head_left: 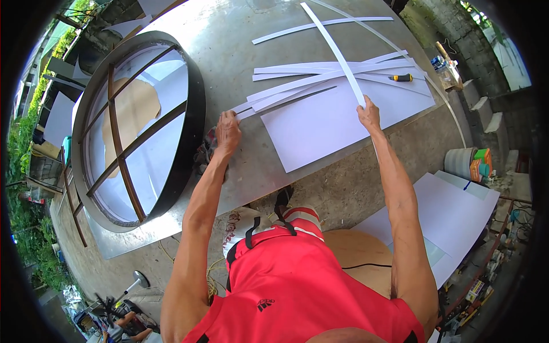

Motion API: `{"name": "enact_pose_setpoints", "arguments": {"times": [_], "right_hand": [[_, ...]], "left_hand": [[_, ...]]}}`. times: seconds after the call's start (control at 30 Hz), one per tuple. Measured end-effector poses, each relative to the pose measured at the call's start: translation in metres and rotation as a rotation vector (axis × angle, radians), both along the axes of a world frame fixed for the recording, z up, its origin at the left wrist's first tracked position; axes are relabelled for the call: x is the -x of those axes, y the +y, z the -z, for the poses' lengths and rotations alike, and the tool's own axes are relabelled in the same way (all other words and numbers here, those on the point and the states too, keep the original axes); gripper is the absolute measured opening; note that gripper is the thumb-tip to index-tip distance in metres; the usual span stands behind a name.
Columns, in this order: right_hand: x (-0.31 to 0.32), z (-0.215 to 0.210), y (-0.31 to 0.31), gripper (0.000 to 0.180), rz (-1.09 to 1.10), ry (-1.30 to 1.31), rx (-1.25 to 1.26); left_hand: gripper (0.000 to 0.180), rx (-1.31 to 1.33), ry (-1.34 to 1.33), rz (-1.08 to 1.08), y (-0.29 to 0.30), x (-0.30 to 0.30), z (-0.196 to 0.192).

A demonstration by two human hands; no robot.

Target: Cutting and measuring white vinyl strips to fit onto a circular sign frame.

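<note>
My right hand (369,114) is closed on the lower end of a long white strip (331,43), which slants up and left across the metal table (229,63). At the left ends of several more white strips (309,86), my left hand (229,132) has its fingers closed on one strip's end. Those strips lie crossed over a large white sheet (309,140). A thin dark line (311,96) runs beside them; I cannot make out what it is. On the sheet's right part rests a yellow and black utility knife (400,78).
A large round dark frame (197,108) with brown crossbars stands on the table's left side. A dark rag (205,151) lies by my left wrist. White boards (452,217) and a round brown board (354,251) are below right. Cluttered shelves (474,286) line the right.
</note>
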State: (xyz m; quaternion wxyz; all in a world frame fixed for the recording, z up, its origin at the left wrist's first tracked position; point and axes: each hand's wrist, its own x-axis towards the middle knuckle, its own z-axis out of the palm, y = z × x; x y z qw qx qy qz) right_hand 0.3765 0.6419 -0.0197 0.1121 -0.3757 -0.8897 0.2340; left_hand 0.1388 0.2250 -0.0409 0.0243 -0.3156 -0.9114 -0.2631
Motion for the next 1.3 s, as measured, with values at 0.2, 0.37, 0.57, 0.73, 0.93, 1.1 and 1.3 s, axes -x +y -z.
{"name": "enact_pose_setpoints", "arguments": {"times": [0.2,0.37,0.57,0.73,0.93,1.1,1.3], "right_hand": [[-0.009,0.051,-0.008,0.051,-0.041,-0.038,0.051],[-0.014,0.066,-0.018,0.062,0.010,-0.030,0.068],[-0.037,0.068,-0.026,0.063,-0.082,-0.120,-0.019],[-0.044,0.063,-0.027,0.063,-0.090,-0.100,-0.008],[-0.031,0.067,-0.025,0.061,-0.117,-0.103,-0.076],[-0.023,0.055,-0.020,0.062,-0.087,-0.108,-0.016],[0.005,0.043,-0.007,0.062,-0.163,-0.069,0.066]], "left_hand": [[0.024,-0.184,0.011,0.019,-0.007,-0.018,-0.047],[0.024,-0.246,-0.095,0.010,-0.015,-0.032,-0.042],[0.020,-0.049,-0.347,0.011,-0.039,-0.045,-0.006],[0.028,-0.023,-0.125,-0.031,-0.028,-0.057,-0.004],[0.059,-0.063,-0.076,-0.013,0.012,-0.057,-0.014],[0.072,0.116,-0.005,-0.126,0.067,-0.065,-0.004],[0.067,0.008,0.111,-0.173,0.100,-0.007,0.025]]}}
